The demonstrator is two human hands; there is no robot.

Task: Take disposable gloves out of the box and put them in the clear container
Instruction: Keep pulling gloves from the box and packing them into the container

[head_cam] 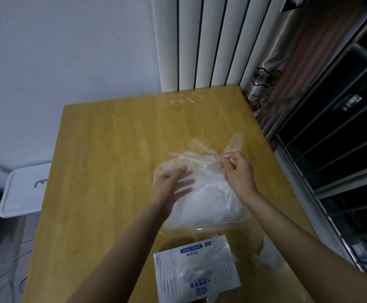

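A clear container [242,223] sits on the wooden table [104,171], heaped with thin transparent disposable gloves [208,202]. My left hand [174,182] lies flat on the left side of the heap, fingers spread. My right hand [238,171] pinches a glove [235,143] at the heap's far right, its fingers sticking up beyond the container. The white and blue glove box [226,278] lies near the table's front edge, with gloves bulging out of its opening.
A white lidded bin [25,189] stands to the left below the table. A crumpled bit of plastic [265,258] lies right of the box. White panels and a curtain back the table; a dark window frame runs along the right.
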